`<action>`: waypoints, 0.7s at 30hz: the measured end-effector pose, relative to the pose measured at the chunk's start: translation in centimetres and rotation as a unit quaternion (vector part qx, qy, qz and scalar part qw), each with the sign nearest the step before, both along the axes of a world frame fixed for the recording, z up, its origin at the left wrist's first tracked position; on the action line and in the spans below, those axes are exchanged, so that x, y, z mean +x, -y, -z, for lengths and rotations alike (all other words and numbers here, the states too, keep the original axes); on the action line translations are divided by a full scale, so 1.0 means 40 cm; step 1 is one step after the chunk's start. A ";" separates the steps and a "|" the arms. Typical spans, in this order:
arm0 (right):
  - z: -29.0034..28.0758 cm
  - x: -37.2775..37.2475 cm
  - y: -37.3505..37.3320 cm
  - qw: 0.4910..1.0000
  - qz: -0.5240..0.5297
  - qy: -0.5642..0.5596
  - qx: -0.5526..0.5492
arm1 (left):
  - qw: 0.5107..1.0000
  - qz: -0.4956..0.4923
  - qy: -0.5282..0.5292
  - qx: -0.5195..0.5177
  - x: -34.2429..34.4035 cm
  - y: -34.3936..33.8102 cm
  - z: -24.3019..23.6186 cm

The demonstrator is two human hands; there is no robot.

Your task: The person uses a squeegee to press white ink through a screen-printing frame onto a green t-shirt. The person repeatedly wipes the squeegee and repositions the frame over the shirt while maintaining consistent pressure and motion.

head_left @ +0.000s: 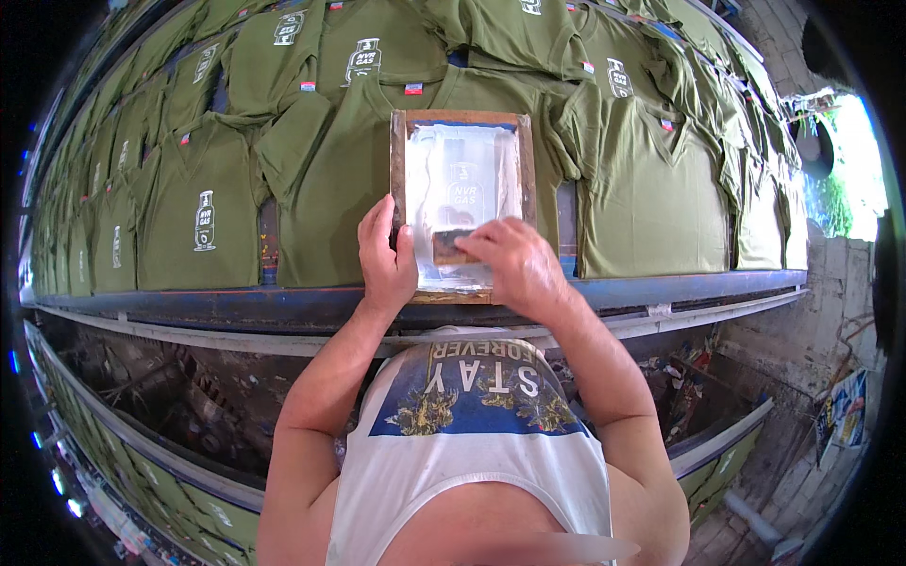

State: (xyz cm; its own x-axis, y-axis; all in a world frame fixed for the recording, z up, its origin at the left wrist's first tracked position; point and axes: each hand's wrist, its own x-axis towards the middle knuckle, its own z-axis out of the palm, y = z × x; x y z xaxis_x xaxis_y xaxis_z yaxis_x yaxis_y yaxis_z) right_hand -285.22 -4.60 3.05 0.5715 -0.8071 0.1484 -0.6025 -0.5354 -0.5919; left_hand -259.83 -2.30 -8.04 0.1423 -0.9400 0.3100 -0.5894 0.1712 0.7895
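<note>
A wooden-edged printing screen [528, 170] lies on an olive green V-neck T-shirt [330, 198] spread on the long table in front of me. White ink coats much of its mesh, and a white bottle-shaped design shows in the middle. My left hand [388, 259] grips the screen's left edge, thumb toward the inner side and fingers along the outside. Inside the frame, near its front end, my right hand [521, 267] holds a small dark squeegee [455, 248] against the mesh. My right fingers cover the squeegee's right end.
More olive T-shirts [653, 203] lie in rows left, right and behind, many with a white print. The table's blue metal edge [236, 302] and a pale rail run close before me. Another shirt-covered table [142, 472] stands at the lower left. A rough wall [830, 311] is at right.
</note>
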 end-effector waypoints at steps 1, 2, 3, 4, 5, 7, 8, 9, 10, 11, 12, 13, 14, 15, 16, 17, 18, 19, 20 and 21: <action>-0.003 0.001 -0.031 1.000 -0.003 0.003 0.004 | 1.000 0.001 -0.003 -0.004 0.000 0.000 0.000; -0.006 0.002 -0.059 1.000 -0.006 0.005 0.006 | 1.000 0.001 -0.002 -0.003 -0.001 -0.001 0.000; -0.007 0.006 -0.085 1.000 -0.004 0.004 0.008 | 1.000 0.002 -0.001 -0.003 -0.002 0.000 -0.001; -0.008 0.009 -0.105 1.000 -0.004 0.001 0.012 | 1.000 0.002 -0.002 -0.003 -0.003 0.001 -0.002; -0.008 0.011 -0.123 1.000 -0.001 -0.001 0.018 | 1.000 0.004 0.004 -0.005 -0.004 0.001 -0.004; -0.010 0.010 -0.145 0.998 -0.006 -0.030 0.049 | 1.000 0.006 0.013 -0.010 -0.007 0.002 -0.006; -0.010 0.006 -0.151 0.999 -0.010 -0.012 0.047 | 1.000 0.009 0.017 -0.016 -0.007 0.002 -0.007; -0.010 -0.001 -0.155 0.998 -0.015 -0.002 0.055 | 1.000 0.010 0.020 -0.022 -0.007 0.003 -0.008; -0.008 -0.010 -0.157 0.998 -0.020 0.009 0.063 | 0.999 0.011 0.023 -0.028 -0.007 0.003 -0.009; -0.003 -0.022 -0.157 0.998 0.005 0.030 0.058 | 0.999 0.015 0.030 -0.034 -0.006 0.003 -0.010; 0.004 -0.037 -0.155 0.997 0.029 0.051 0.053 | 0.998 0.019 0.037 -0.040 -0.004 0.001 -0.012; 0.013 -0.055 -0.153 0.995 0.051 0.073 0.045 | 0.998 0.022 0.044 -0.045 -0.003 -0.002 -0.015; 0.028 -0.070 -0.149 0.989 0.117 0.090 0.024 | 0.997 0.025 0.043 -0.058 -0.002 -0.007 -0.018; 0.048 -0.083 -0.141 0.978 0.181 0.108 -0.001 | 0.996 0.027 0.042 -0.071 -0.001 -0.012 -0.022; 0.070 -0.094 -0.134 0.962 0.243 0.124 -0.028 | 0.995 0.028 0.042 -0.082 -0.002 -0.018 -0.026; 0.092 -0.103 -0.126 0.933 0.287 0.215 0.037 | 0.994 0.030 0.036 -0.099 -0.003 -0.025 -0.030; 0.115 -0.111 -0.117 0.890 0.325 0.303 0.100 | 0.992 0.030 0.032 -0.116 -0.005 -0.034 -0.035; 0.132 -0.123 -0.110 0.831 0.371 0.374 0.178 | 0.990 0.029 0.027 -0.132 -0.008 -0.041 -0.040; 0.144 -0.136 -0.105 0.820 0.325 0.413 0.228 | 0.990 0.030 0.033 -0.137 -0.009 -0.046 -0.045; 0.154 -0.145 -0.101 0.799 0.291 0.437 0.293 | 0.989 0.031 0.038 -0.142 -0.009 -0.048 -0.050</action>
